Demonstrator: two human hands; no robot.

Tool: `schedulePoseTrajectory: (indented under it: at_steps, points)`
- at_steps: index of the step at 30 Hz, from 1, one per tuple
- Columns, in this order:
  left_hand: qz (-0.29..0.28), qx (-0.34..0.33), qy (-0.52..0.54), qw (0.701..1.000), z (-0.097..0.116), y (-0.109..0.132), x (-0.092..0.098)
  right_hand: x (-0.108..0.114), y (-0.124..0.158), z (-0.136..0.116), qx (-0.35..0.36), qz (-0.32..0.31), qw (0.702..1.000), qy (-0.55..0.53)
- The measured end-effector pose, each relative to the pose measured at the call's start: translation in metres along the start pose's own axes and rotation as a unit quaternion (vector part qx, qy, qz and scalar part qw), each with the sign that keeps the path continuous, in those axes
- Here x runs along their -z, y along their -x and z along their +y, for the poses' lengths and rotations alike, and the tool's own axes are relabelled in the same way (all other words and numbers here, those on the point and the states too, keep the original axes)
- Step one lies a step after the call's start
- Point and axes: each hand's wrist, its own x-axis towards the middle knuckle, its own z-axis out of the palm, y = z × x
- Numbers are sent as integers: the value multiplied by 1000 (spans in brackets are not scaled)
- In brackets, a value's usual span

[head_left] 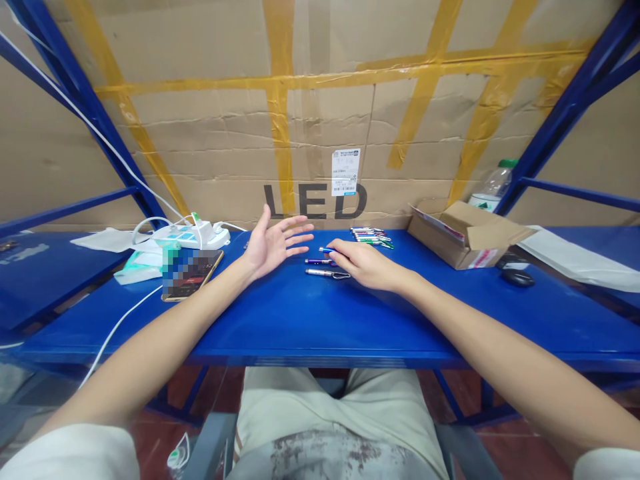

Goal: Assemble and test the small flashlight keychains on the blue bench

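Observation:
My left hand (276,244) is raised a little above the blue table (320,320), palm up, fingers spread, holding nothing. My right hand (361,263) rests on the table with its fingers curled over a blue pen (325,250). Two more pens lie just left of it: a purple one (318,262) and a silver one with a clip (325,273). A small pile of coloured pens (371,235) lies behind the right hand near the cardboard wall.
A phone (191,275) lies at the left beside tissue packs (143,267) and a white power strip (193,235) with cables. An open cardboard box (465,235), a plastic bottle (493,183), a black mouse (517,277) and a white bag (575,260) stand at the right.

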Motion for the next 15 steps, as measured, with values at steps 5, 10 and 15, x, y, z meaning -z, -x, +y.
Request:
schedulePoseTrajectory:
  at_steps: [5, 10, 15]
  points:
    - [8, -6, -3, 1000, 1, 1, -1, 0, 0, -1, 0, -3, 1000, 8]
    - [4, -3, -5, 1000, 0, 0, 0, 1, 0, 1, 1, -8, 1000, 20]
    - [3, -4, -8, 1000, 0, 0, 1, 1, 0, 2, -2, -12, 1000, 18]
